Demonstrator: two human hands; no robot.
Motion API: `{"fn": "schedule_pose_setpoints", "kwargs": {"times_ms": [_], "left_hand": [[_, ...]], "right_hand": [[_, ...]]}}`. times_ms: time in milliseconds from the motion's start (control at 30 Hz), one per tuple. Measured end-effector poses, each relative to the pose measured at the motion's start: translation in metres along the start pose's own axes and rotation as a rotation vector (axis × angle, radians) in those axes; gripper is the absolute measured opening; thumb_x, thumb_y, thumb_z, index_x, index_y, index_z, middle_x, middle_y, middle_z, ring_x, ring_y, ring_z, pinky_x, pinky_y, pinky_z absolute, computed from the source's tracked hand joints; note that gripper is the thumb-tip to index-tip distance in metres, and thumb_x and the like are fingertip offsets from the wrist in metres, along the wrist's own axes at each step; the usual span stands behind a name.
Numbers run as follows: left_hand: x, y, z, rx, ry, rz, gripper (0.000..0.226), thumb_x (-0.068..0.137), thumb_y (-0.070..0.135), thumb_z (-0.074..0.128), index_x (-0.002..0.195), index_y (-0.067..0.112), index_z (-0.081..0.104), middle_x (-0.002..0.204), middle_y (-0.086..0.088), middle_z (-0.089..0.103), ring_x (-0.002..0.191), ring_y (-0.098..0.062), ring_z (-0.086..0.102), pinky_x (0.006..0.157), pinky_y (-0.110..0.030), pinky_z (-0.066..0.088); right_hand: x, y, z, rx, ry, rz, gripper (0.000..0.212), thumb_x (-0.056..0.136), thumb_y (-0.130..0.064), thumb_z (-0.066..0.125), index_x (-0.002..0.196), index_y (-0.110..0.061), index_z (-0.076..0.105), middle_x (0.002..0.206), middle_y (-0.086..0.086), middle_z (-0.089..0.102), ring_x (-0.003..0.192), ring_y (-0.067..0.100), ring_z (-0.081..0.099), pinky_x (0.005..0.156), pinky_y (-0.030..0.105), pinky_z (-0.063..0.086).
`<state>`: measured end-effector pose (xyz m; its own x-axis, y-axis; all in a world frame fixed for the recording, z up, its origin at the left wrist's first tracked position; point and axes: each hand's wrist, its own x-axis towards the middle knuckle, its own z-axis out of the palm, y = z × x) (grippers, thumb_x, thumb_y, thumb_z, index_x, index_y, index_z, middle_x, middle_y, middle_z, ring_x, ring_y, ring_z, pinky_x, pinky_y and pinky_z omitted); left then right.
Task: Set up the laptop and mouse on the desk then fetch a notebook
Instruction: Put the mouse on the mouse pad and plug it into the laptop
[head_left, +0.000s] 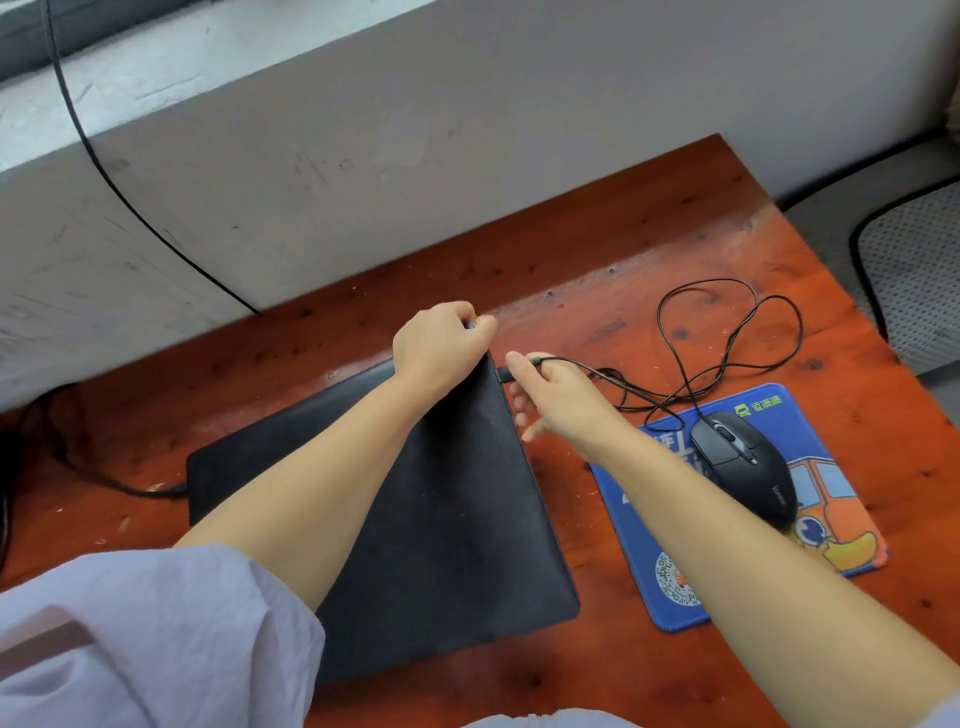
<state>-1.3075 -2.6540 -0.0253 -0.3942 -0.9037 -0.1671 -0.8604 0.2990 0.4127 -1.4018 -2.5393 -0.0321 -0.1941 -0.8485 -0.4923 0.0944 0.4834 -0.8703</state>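
- A closed black laptop (447, 519) lies flat on the reddish wooden bench (675, 249), turned at an angle to the bench edge.
- The left hand (436, 348) sits at the laptop's far right corner, its fingers (480, 326) clenched around that corner.
- The right hand (556, 395) is just beside the laptop's right edge, near the same corner; thumb and forefinger pinch the dark plug (503, 375) at the end of the mouse cable (727, 332).
- The plug's tip is right at the laptop's side; whether it is seated in a port is hard to tell, as the hand hides part of it.
- The cable runs from the plug in loose loops across the bench, back to the black mouse (740, 465).
- The mouse rests on a blue mouse pad (670, 587) printed with an orange car and a yellow duck, lying to the right of the laptop.
- A second dark cord (124, 486) meets the laptop's left side and trails off the bench to the left.
- Behind the bench stands a scuffed white wall (363, 130) with a black wire (104, 171) hanging down across it.
- Pale lilac sleeves (156, 639) fill the lower left.
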Motion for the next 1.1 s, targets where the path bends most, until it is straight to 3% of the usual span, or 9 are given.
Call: {"fn": "schedule_pose_setpoints", "kwargs": {"times_ms": [67,167,333,533,733,867,933,1033,1100], "left_hand": [[0.006,-0.003,0.012,0.04,-0.056,-0.02,0.028,0.081,0.034,0.046,0.058,0.019,0.043,0.053,0.001,0.047,0.065,-0.023,0.051,0.052,-0.026,0.032],[0.017,-0.01,0.025,0.075,-0.115,-0.047,0.023,0.083,0.036,0.046,0.066,0.021,0.052,0.068,0.001,0.058,0.072,-0.024,0.054,0.065,-0.026,0.035],[0.029,-0.019,0.04,0.036,-0.156,-0.104,0.024,0.08,0.029,0.049,0.06,0.016,0.045,0.075,-0.006,0.055,0.076,-0.03,0.054,0.064,-0.029,0.036],[0.031,-0.019,0.051,0.021,-0.123,-0.068,0.022,0.082,0.026,0.053,0.083,0.004,0.055,0.099,-0.018,0.061,0.094,-0.037,0.057,0.08,-0.041,0.048],[0.02,-0.025,0.046,0.08,-0.184,-0.013,0.041,0.092,0.038,0.049,0.112,0.002,0.056,0.117,-0.019,0.056,0.111,-0.036,0.048,0.095,-0.044,0.043],[-0.008,-0.042,0.021,0.121,-0.222,0.022,0.048,0.092,0.036,0.047,0.131,0.008,0.046,0.132,-0.017,0.05,0.122,-0.035,0.044,0.102,-0.045,0.04],[-0.027,-0.054,0.003,0.091,-0.16,0.036,0.047,0.092,0.032,0.048,0.134,0.009,0.044,0.133,-0.016,0.049,0.124,-0.034,0.042,0.103,-0.044,0.039],[-0.056,-0.066,-0.018,0.026,-0.104,0.057,0.042,0.093,0.026,0.047,0.131,0.009,0.048,0.13,-0.015,0.053,0.124,-0.032,0.043,0.104,-0.042,0.039],[-0.073,-0.068,-0.024,-0.004,-0.124,0.076,0.038,0.093,0.025,0.047,0.128,0.01,0.052,0.128,-0.012,0.055,0.123,-0.03,0.046,0.102,-0.041,0.041]], "right_hand": [[-0.001,0.014,0.002,0.025,0.064,0.118,0.028,0.094,-0.038,0.049,0.082,-0.013,0.056,0.075,0.001,0.057,0.066,0.012,0.055,0.051,0.024,0.051],[-0.01,0.036,0.002,-0.222,0.056,0.16,0.026,0.087,-0.035,0.061,0.095,-0.01,0.062,0.083,-0.001,0.059,0.077,0.012,0.058,0.053,0.023,0.052],[-0.007,0.053,0.008,-0.425,0.13,0.156,0.02,0.084,-0.03,0.067,0.095,-0.013,0.064,0.079,-0.009,0.056,0.089,0.018,0.063,0.077,0.042,0.059],[-0.003,0.056,0.012,-0.488,0.155,0.151,0.023,0.085,-0.029,0.066,0.1,-0.012,0.064,0.085,-0.005,0.058,0.089,0.02,0.064,0.079,0.043,0.058],[-0.002,0.051,0.012,-0.536,0.134,0.165,0.025,0.086,-0.028,0.065,0.102,-0.009,0.063,0.081,-0.005,0.055,0.093,0.025,0.064,0.081,0.044,0.057],[-0.011,0.04,0.009,-0.657,0.108,0.145,0.028,0.088,-0.031,0.061,0.106,-0.01,0.062,0.104,0.006,0.064,0.087,0.028,0.063,0.084,0.036,0.053],[-0.022,0.032,0.007,-0.733,0.145,0.095,0.029,0.09,-0.032,0.057,0.109,-0.009,0.062,0.113,0.007,0.066,0.087,0.025,0.06,0.085,0.034,0.049],[-0.042,0.022,0.004,-0.777,0.209,0.065,0.028,0.093,-0.027,0.052,0.112,-0.009,0.062,0.117,0.009,0.065,0.107,0.026,0.058,0.092,0.035,0.046],[-0.057,0.022,0.005,-0.782,0.239,0.067,0.027,0.093,-0.024,0.05,0.112,-0.008,0.062,0.116,0.01,0.065,0.099,0.026,0.058,0.09,0.037,0.047]]}}
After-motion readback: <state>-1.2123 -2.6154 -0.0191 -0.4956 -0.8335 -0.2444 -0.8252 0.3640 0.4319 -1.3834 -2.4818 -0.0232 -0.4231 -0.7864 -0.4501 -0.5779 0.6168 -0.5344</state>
